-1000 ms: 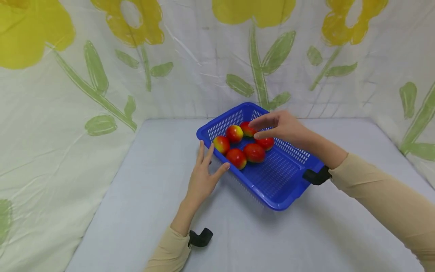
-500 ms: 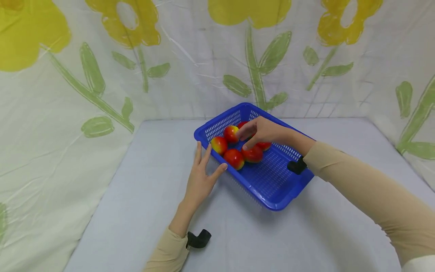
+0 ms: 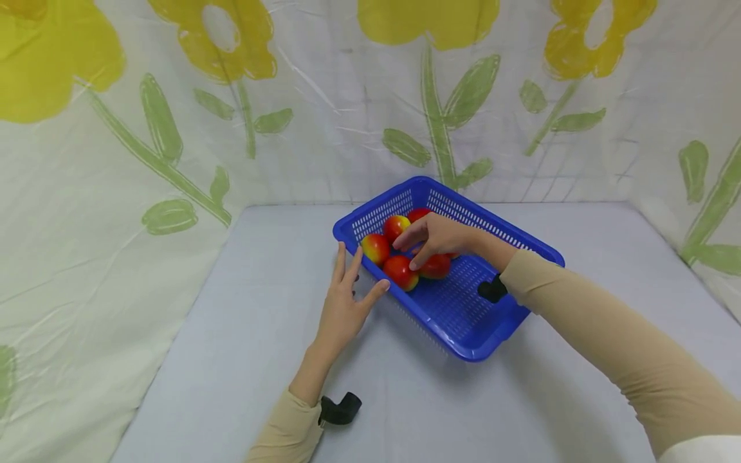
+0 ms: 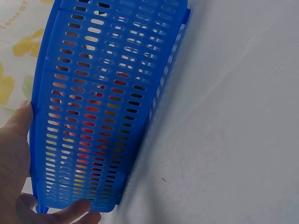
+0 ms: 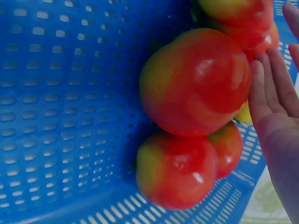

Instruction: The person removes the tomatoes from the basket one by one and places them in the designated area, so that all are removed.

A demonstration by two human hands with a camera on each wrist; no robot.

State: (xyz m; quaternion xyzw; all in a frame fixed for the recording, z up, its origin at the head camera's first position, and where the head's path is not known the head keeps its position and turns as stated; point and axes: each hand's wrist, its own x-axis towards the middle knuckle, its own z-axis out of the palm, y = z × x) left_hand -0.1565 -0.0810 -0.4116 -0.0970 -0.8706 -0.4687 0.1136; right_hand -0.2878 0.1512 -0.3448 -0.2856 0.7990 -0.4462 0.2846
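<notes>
A blue plastic basket (image 3: 426, 321) stands slantwise on the table, with several shiny red fruits (image 3: 400, 272) with yellow-green patches in its far-left part. My left hand (image 3: 341, 310) touches the basket's near-left rim, fingers spread and thumb apart. The left wrist view shows the slotted side wall (image 4: 93, 107), with the thumb at the rim and other fingers along the wall's end. Inside the basket, my right hand (image 3: 438, 236) reaches low over the fruits, thumb near the front ones. In the right wrist view its straight fingers lie right beside a large red fruit (image 5: 198, 84).
The basket stands on a pale tabletop (image 3: 243, 360). Behind it hangs a white curtain (image 3: 330, 128) printed with yellow flowers, close to the basket's far corner. A black wrist mount (image 3: 340, 408) sticks out from the left sleeve.
My right hand has moved left and down into the basket, from above the far fruits to the nearer ones. The left hand stays at the rim; basket and fruits look unmoved.
</notes>
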